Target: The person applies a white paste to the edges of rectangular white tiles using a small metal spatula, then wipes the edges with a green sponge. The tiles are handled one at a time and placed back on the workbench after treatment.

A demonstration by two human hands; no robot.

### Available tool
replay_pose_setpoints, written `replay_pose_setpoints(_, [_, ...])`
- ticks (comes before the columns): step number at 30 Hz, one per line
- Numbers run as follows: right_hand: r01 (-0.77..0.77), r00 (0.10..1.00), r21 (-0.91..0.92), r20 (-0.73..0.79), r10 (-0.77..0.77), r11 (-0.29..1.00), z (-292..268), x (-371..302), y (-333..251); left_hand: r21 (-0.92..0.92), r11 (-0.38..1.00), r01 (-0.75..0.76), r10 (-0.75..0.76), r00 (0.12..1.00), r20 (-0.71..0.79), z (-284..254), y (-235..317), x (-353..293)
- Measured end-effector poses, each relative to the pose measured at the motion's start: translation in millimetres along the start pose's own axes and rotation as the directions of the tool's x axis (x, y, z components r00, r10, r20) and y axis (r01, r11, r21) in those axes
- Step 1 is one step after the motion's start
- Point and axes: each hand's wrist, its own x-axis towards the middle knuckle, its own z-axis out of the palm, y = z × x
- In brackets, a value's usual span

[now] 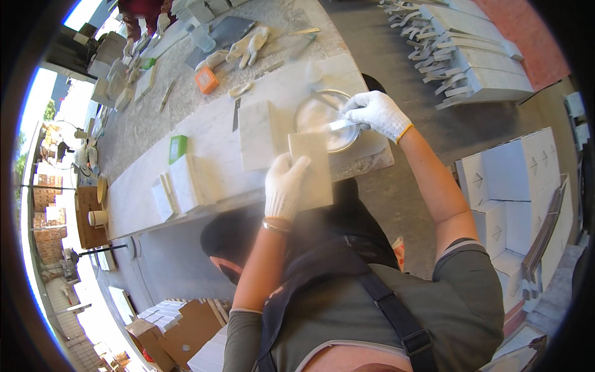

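Note:
My left hand point(284, 188), in a white knit glove, grips a flat cream rectangular tile point(312, 170) at the table's front edge. Thumb and fingers close on the tile's left side. Over a round metal pan point(302, 137) with whitish contents, my right hand point(379, 115), also gloved, pinches a small white flat tool point(339, 124); its exact kind does not show. The tile's upper corner overlaps the pan's near rim in view. Just left of the pan lies a stack of pale tiles point(256, 135), with a dark narrow blade point(236, 116) beside it.
More tiles point(186, 181) stand near the front edge by a green box point(178, 148). Farther back are an orange block point(206, 80), loose gloves point(249, 48) and a clear bottle point(202, 39). Another person's hand point(163, 23) shows across the table. White cartons point(505, 167) stand at right.

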Motion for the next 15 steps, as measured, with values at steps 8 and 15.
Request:
replay_pose_setpoints(8, [0.017,1.000,0.302,0.006,-0.019,0.953,1,-14,-19,0.091,0.996,-0.008,0.009,1.000,-0.003,-6,1,8])
replay_pose_setpoints(15, [0.337,0.899,-0.345,-0.159,-0.408,0.876,9,-29,-24,0.184,0.983,-0.023,0.029,0.999,-0.029,-1,11,6])
